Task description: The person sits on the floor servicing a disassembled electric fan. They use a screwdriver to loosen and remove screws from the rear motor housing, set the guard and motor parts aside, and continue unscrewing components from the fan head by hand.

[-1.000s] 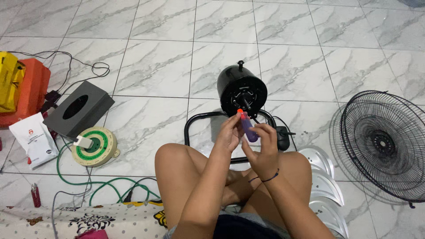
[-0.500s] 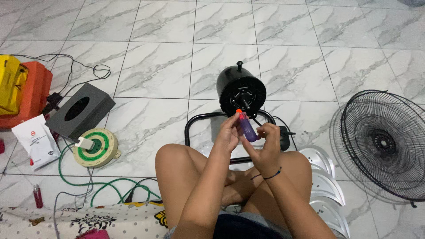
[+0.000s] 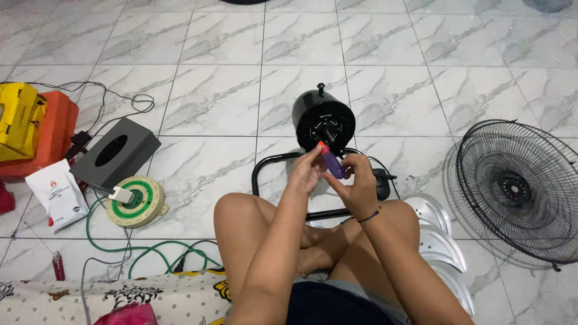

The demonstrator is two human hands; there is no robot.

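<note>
I sit cross-legged on a marble tile floor. My left hand (image 3: 307, 170) and my right hand (image 3: 357, 183) both hold a small purple tube with an orange-red tip (image 3: 332, 162) between them, in front of my knees. The tip points up and to the left, toward a black fan motor housing (image 3: 323, 118) that stands just beyond my hands on a black tubular stand (image 3: 265, 170). A dark bracelet circles my right wrist.
A black fan grille (image 3: 519, 189) lies at the right, silver fan blades (image 3: 439, 241) beside my right leg. At left are a grey tissue box (image 3: 115, 154), a cream-and-green cable reel (image 3: 136, 200) with green cord, a white packet (image 3: 57, 192), and orange and yellow cases (image 3: 37, 129).
My hands have shifted the tube slightly, tilting it a little more upright; everything else on the floor stays where it was.
</note>
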